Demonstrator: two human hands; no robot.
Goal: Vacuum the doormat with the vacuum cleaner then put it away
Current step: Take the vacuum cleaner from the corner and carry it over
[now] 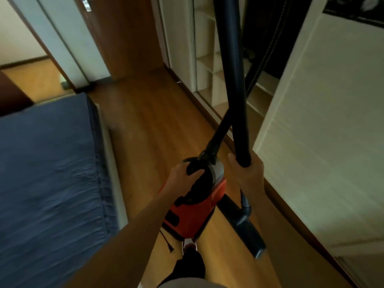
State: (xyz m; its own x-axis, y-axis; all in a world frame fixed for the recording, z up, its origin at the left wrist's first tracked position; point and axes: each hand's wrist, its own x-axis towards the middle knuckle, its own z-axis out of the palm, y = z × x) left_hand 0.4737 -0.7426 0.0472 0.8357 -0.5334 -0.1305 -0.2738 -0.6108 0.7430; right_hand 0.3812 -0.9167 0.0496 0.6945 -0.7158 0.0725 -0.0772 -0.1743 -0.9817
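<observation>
Arms forward; left hand [184, 174] grips vacuum cleaner [193, 208] handle, right hand [248, 175] curled round wand [234, 90].

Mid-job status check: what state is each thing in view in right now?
Vacuum cleaner, held by its top handle
Left hand, grips that handle
Right hand, grips the black tube
Power plug, unplugged, dangling
Wooden door, open
Wardrobe, open, shelves showing
</observation>
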